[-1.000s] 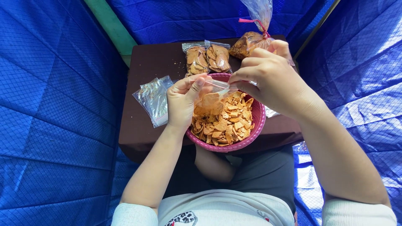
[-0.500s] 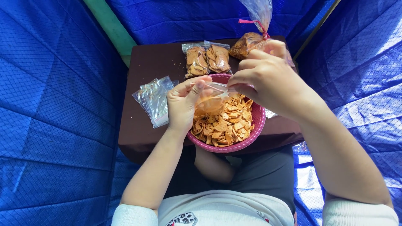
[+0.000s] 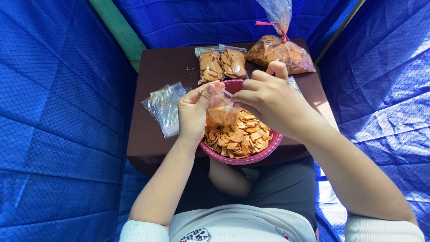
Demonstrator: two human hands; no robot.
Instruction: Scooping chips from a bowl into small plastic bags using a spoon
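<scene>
Covering brown table (image 3: 156,71), blue tarpaulin walls (image 3: 58,112)

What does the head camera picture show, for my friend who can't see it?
Two bare hands, left hand and right hand, hold a small clear plastic bag partly filled with orange chips over a round pink bowl of chips. On the dark brown table lie empty clear bags, two filled packets and a big tied bag.

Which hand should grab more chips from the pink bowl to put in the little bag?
Probably the right hand. It sits over the pink bowl of chips, fingers at the little bag's mouth. The left hand grips the bag's side, holding it up.
</scene>
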